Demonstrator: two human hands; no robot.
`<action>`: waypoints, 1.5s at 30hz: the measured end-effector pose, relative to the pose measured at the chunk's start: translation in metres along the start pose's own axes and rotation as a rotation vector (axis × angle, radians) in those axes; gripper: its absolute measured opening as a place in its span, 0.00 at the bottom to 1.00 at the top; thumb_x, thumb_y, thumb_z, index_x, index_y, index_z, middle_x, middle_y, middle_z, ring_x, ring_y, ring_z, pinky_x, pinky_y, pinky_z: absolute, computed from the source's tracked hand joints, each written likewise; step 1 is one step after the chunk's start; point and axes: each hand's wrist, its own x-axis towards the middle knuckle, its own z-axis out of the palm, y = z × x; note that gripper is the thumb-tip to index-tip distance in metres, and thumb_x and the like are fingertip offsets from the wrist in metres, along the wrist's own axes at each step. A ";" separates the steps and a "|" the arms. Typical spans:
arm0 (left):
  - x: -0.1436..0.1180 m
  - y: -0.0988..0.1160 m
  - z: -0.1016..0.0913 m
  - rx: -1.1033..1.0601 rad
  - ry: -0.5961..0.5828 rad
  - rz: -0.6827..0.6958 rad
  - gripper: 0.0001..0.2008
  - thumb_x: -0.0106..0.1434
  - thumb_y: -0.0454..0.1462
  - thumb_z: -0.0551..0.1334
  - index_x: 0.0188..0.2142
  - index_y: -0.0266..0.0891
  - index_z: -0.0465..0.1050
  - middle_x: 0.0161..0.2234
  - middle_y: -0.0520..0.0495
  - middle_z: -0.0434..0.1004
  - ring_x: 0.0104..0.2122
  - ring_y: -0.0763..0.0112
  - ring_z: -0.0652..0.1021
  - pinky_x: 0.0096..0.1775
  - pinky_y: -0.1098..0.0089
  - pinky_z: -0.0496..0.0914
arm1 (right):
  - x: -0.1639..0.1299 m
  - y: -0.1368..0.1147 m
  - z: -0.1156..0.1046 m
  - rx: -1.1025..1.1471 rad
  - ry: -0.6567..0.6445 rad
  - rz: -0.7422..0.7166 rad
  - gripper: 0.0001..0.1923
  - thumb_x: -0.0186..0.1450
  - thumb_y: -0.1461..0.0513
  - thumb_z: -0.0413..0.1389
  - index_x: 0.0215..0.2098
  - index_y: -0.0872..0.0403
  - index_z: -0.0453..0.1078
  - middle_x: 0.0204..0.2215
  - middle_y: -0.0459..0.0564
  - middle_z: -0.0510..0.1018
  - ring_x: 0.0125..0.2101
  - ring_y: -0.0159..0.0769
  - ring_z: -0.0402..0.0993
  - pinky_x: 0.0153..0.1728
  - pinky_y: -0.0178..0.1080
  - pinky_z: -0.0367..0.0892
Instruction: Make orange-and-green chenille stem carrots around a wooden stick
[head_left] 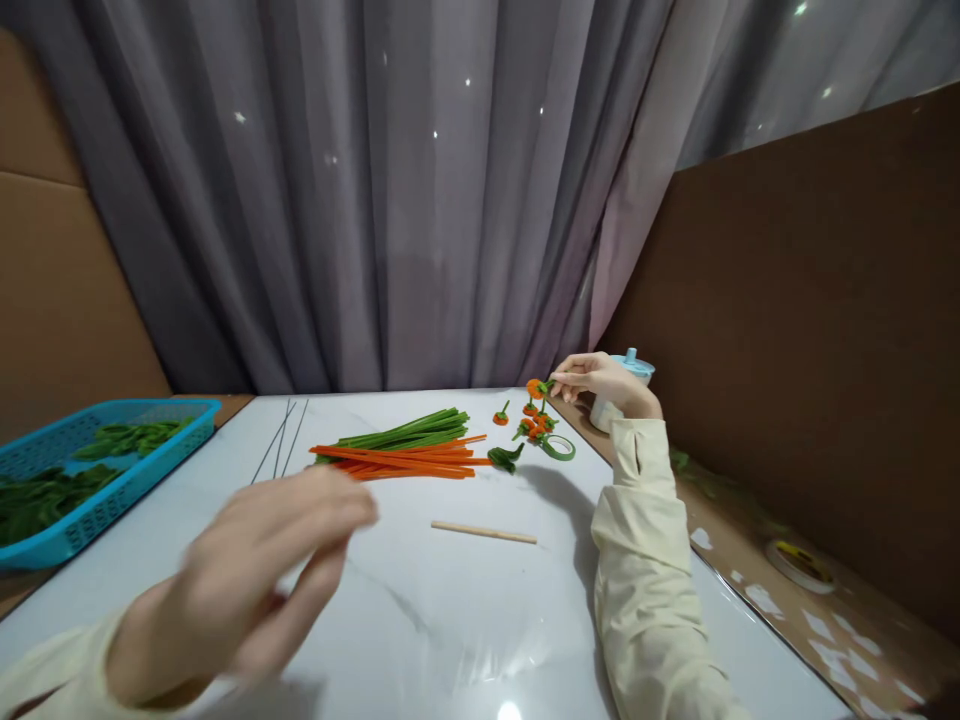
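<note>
My right hand (600, 380) reaches to the far right of the white table (465, 620) and pinches a small orange flower on a green stem (537, 387). Several more such orange and green flowers (534, 424) lie just below it, beside a roll of green tape (558, 447). My left hand (255, 570) hovers blurred over the near left of the table, fingers loosely apart, holding nothing I can see. A bundle of green and orange pipe cleaners (409, 450) lies in the middle. A wooden stick (484, 532) lies nearer to me.
A blue basket (150, 455) with green leaves stands at the left edge. Thin metal wires (279, 440) lie left of the bundle. A white and blue container (626, 385) stands behind my right hand. A brown board wall rises on the right, grey curtain behind.
</note>
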 end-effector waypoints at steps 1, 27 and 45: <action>0.010 -0.007 0.006 -0.082 -0.068 -0.110 0.10 0.66 0.33 0.53 0.43 0.42 0.69 0.38 0.47 0.76 0.38 0.67 0.76 0.38 0.67 0.72 | -0.006 -0.017 0.007 0.011 -0.068 -0.044 0.16 0.54 0.55 0.64 0.29 0.61 0.69 0.24 0.51 0.77 0.21 0.28 0.71 0.25 0.30 0.68; 0.028 -0.027 0.035 -1.160 -0.165 -0.669 0.14 0.53 0.32 0.68 0.36 0.35 0.65 0.33 0.47 0.78 0.36 0.68 0.80 0.39 0.69 0.74 | -0.100 -0.094 0.147 -0.901 -0.050 -1.059 0.05 0.68 0.68 0.45 0.35 0.57 0.61 0.28 0.49 0.68 0.26 0.34 0.61 0.22 0.36 0.49; 0.018 -0.019 0.040 -0.309 -0.002 -0.123 0.12 0.60 0.31 0.62 0.43 0.38 0.66 0.34 0.49 0.76 0.30 0.74 0.76 0.34 0.74 0.73 | -0.087 -0.076 0.176 -0.021 -0.061 -0.923 0.09 0.67 0.69 0.42 0.30 0.53 0.55 0.24 0.44 0.63 0.23 0.28 0.57 0.24 0.31 0.56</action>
